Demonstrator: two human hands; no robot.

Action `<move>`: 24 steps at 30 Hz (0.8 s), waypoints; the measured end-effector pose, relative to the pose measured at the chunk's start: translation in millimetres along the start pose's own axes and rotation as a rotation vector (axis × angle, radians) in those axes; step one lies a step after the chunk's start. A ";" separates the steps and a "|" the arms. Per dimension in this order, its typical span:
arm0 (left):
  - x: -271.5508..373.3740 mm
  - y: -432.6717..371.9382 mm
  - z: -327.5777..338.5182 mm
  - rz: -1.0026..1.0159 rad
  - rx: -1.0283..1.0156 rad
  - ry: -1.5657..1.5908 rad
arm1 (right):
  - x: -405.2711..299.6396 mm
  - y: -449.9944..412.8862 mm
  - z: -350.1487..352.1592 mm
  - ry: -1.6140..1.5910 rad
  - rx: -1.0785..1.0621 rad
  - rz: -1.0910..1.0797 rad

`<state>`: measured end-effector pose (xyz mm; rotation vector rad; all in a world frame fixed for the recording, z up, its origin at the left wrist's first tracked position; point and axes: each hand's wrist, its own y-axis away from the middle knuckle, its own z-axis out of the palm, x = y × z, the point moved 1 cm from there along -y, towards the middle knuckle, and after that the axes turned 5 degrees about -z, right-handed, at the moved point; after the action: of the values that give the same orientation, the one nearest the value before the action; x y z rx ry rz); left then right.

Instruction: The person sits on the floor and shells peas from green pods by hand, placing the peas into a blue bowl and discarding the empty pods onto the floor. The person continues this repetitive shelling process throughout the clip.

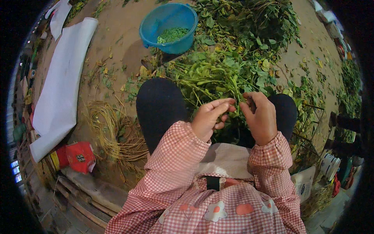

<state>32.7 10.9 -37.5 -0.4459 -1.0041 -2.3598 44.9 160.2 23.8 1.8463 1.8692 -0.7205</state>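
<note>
My left hand [213, 115] and my right hand [261, 117] meet between my knees at a green soybean stalk [235, 84]. The left thumb and forefinger pinch together at its lower part. From the other side, my right thumb and curled fingers close on the same greenery; what lies inside the fingers is partly hidden. Just beyond the hands lies a heap of stalks bearing plump green soybean pods [201, 71]. Behind it stands a blue plastic basin [149, 30], with shelled green beans [173, 35] in its bottom.
A larger pile of leafy plants [248, 20] lies beyond, right of the basin. On the left are a long white sheet [62, 79], a coil of dry straw-coloured strands [106, 128] and a red bag [80, 158]. A cardboard box [304, 184] sits beside my right arm.
</note>
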 end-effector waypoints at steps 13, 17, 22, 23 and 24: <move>-3.0 -4.7 -8.2 0.092 0.195 -0.213 | -11.5 17.2 28.6 -0.134 -0.037 -0.022; -1.6 -5.5 -8.2 0.132 0.208 -0.241 | 16.7 7.2 26.3 -0.159 -0.096 0.067; 1.7 -3.9 -11.9 0.176 0.152 -0.257 | 43.6 -0.2 29.1 -0.271 -0.133 0.132; 1.4 -3.6 -13.4 0.161 0.145 -0.266 | 28.9 -0.9 21.9 -0.234 0.025 0.034; 1.3 -3.2 -14.6 0.146 0.137 -0.274 | 20.1 -2.0 16.5 -0.250 0.003 0.034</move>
<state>28.5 1.5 -48.4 -0.7776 -1.2034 -2.1230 41.2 165.8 -1.4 1.6976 1.6742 -0.8974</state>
